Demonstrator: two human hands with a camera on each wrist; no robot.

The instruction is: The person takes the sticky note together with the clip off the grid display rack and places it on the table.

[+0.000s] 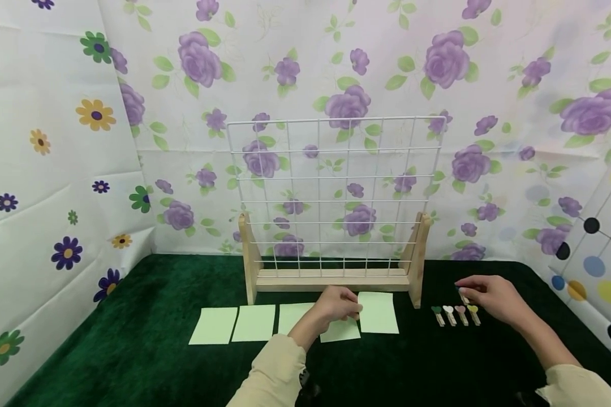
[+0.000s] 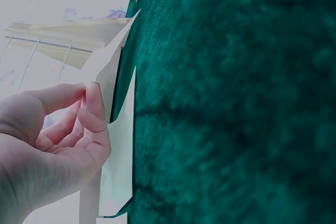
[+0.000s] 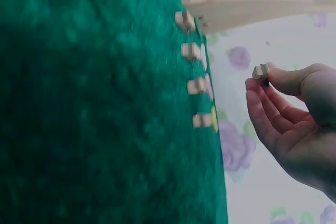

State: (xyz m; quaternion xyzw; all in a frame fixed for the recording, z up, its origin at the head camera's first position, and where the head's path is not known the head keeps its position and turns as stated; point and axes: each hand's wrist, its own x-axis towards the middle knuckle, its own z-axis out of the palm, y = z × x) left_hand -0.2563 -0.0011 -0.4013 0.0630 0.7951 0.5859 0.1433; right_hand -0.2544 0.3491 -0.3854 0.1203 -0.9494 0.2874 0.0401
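Observation:
My left hand (image 1: 331, 305) pinches the left edge of a pale green paper sheet (image 1: 379, 312) between thumb and fingers. In the left wrist view, that sheet (image 2: 107, 64) tilts up from the dark green cloth. Beneath this hand lies another pale sheet (image 1: 342, 332), partly hidden by it. Over to the right, my right hand (image 1: 494, 297) pinches a small wooden clothespin (image 3: 261, 72) between thumb and fingertips, above the cloth. Close by it, several similar clothespins with heart-shaped tops stand in a row: green (image 1: 438, 316), white (image 1: 450, 315), pink (image 1: 461, 315) and yellow (image 1: 473, 315).
A white wire grid (image 1: 348, 178) stands upright in a wooden base (image 1: 331, 280) behind the sheets. More pale green sheets (image 1: 212, 326) lie side by side to the left on the green cloth (image 1: 132, 339). Flowered sheeting (image 1: 295, 34) hangs behind and on the left.

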